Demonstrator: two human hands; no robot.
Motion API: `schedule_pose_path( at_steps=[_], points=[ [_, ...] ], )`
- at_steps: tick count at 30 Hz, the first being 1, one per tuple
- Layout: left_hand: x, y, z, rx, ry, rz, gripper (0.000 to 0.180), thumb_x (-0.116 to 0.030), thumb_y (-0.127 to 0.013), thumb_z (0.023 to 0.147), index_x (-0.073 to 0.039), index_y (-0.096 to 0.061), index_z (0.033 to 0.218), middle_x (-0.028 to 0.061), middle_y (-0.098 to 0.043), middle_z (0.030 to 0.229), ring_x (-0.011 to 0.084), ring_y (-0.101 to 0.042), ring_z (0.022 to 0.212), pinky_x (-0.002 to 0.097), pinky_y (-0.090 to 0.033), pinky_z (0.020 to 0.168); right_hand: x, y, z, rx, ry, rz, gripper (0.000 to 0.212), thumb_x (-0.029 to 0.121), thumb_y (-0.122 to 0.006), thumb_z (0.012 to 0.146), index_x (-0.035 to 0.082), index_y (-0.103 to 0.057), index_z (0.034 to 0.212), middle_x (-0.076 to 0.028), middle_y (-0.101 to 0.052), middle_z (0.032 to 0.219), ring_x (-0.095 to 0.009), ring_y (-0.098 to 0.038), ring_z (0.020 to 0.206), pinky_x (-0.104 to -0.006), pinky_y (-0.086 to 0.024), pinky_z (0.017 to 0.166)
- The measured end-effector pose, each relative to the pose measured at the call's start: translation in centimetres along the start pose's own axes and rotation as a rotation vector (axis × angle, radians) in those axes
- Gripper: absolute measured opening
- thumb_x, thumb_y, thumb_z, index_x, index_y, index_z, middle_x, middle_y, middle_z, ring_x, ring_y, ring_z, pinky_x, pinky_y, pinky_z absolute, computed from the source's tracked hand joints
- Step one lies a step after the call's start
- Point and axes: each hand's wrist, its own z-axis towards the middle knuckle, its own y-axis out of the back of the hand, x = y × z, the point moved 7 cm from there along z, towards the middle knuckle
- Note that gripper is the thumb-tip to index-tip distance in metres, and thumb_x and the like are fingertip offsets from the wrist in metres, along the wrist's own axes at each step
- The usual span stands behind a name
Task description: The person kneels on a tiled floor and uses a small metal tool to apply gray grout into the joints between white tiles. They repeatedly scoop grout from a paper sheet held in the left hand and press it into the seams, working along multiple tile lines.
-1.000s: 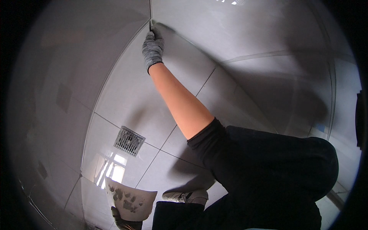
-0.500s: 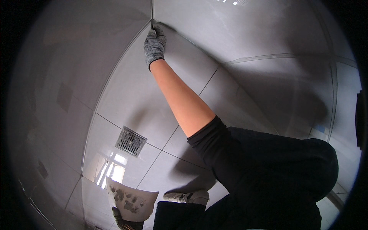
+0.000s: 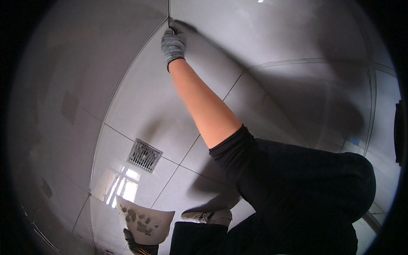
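My right hand [image 3: 174, 44], in a grey knit glove, reaches to the far corner where two tiled walls meet the floor. Its fingers are drawn together against the joint; whatever they may hold is hidden. At the lower left, my left hand [image 3: 139, 246], in a dark glove, grips the bottom edge of a pale, slightly curved sheet [image 3: 159, 221]. Dark grey smears of paste lie on the sheet's upper face. Light-grey floor tiles [image 3: 199, 93] with thin dark joints spread below my right arm.
A square metal floor drain [image 3: 144, 156] is set in the tiles left of my forearm. Glossy tiled walls rise at the left [image 3: 55, 127] and far right [image 3: 276, 34]. My shoe [image 3: 207, 216] and bent knee [image 3: 348, 182] take up the lower right.
My right hand has slid slightly farther into the corner, and its forearm has shifted a little with it. The left hand and the smeared sheet are nearly where they were.
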Motion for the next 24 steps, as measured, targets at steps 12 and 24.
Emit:
schedule_pose_path(
  at_steps=[12,24],
  points=[
    [-1.0,-0.1,0.0,0.068,0.074,0.022,0.062,-0.05,-0.035,0.092,-0.014,-0.025,0.142,0.0139,-0.025,0.144,0.0366,-0.026,0.13,0.0574,-0.02,0.105,-1.4,0.2,2.1,0.066,-0.156,0.095,0.024,0.008,-0.057,0.079,0.004,-0.064,0.101,-0.007,-0.067,0.094,-0.018,-0.061,0.083,-0.0279,-0.045,0.077],
    [-2.0,1.9,-1.1,0.116,-0.014,0.026,0.061,-0.049,-0.032,0.093,-0.014,-0.024,0.143,0.0141,-0.024,0.145,0.035,-0.024,0.131,0.0565,-0.019,0.106,-1.6,-0.1,-2.0,0.133,-0.256,0.027,0.016,0.009,-0.056,0.082,0.002,-0.062,0.095,-0.002,-0.062,0.083,-0.012,-0.054,0.072,-0.0261,-0.044,0.069]
  ],
)
